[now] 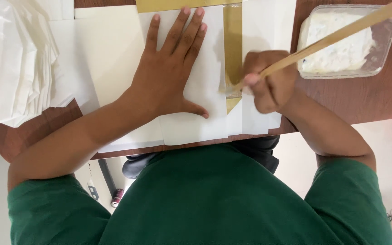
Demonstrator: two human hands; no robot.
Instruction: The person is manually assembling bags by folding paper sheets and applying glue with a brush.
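The left hand point(171, 75) lies open and flat, fingers spread, pressing down on a white folded sheet point(196, 122) that sits on the brown wooden table point(368, 100). Just beside that sheet, on its right, a gold paper strip point(233, 45) shows; its upper end runs out of the picture and its lower end is tucked under white paper. The right hand point(271, 81) is closed in a fist around a long wooden stick point(336, 36), whose tip touches the gold strip; the tip itself is blurred, and the far end is cut off at the corner. Right of the sheet stands a clear plastic container point(382, 63) of white paste, partly crossed by the stick. Left of the sheet, a heap of white papers point(14, 63) runs off the edge.
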